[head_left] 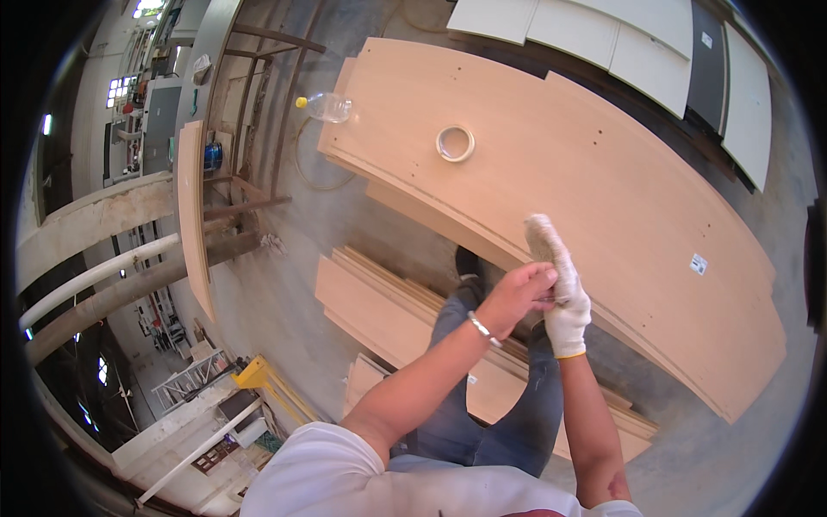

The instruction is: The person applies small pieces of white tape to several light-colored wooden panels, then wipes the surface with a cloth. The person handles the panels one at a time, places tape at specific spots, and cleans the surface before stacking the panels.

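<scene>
Both my hands meet in front of me, above the near edge of a large curved wooden panel (551, 172). My left hand (515, 300) is bare, with a silver bracelet (482, 327) at the wrist. Its fingers are closed against the palm side of a white knit work glove (568, 327), which they appear to pinch. That glove is on my right hand (560, 280), whose fingers point up and away, stretched out and close together. The glove's fingertips look greyish, and its yellow-edged cuff ends at the wrist. No object shows in my right hand.
On the panel lie a tape roll (455, 143), a clear bottle (329, 107) with a yellow cap and a small label (698, 264). More boards (370, 302) are stacked low around my legs. White panels (568, 34) lie at the far right. A metal frame (280, 112) stands at the far left.
</scene>
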`<action>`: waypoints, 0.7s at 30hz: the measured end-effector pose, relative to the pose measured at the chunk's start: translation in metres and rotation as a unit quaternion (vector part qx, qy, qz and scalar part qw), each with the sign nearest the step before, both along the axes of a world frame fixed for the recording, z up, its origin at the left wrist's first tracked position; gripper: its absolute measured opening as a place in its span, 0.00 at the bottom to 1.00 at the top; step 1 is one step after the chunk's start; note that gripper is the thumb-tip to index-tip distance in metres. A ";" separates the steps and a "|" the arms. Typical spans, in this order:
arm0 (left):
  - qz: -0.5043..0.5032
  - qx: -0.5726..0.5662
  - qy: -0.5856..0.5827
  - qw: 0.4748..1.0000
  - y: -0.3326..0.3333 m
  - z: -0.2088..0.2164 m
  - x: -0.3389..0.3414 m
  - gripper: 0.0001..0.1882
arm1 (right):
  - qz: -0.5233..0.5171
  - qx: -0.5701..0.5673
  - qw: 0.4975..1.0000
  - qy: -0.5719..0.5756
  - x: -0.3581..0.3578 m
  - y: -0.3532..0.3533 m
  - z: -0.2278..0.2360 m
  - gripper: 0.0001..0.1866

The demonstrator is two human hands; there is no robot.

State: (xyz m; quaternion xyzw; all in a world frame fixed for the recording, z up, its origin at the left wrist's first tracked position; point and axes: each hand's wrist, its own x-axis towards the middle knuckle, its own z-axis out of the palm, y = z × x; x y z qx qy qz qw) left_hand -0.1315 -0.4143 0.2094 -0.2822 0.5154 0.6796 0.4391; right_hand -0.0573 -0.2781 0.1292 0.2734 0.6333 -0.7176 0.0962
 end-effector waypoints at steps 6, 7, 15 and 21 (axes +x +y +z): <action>0.066 -0.300 0.219 0.926 -0.227 -0.105 -0.118 0.12 | -0.208 -0.401 0.888 -0.089 -0.034 -0.029 -0.034 0.31; 0.114 -0.407 0.246 0.872 -0.280 -0.134 -0.158 0.13 | -0.205 -0.390 0.894 -0.084 -0.044 -0.039 -0.036 0.33; 0.046 -0.402 0.435 0.805 -0.517 -0.228 -0.387 0.53 | -0.233 -0.492 0.835 -0.076 -0.177 -0.158 -0.056 0.37; -0.079 -0.440 0.443 0.778 -0.445 -0.182 -0.431 0.30 | -0.247 -0.462 0.851 -0.046 -0.268 -0.198 -0.062 0.34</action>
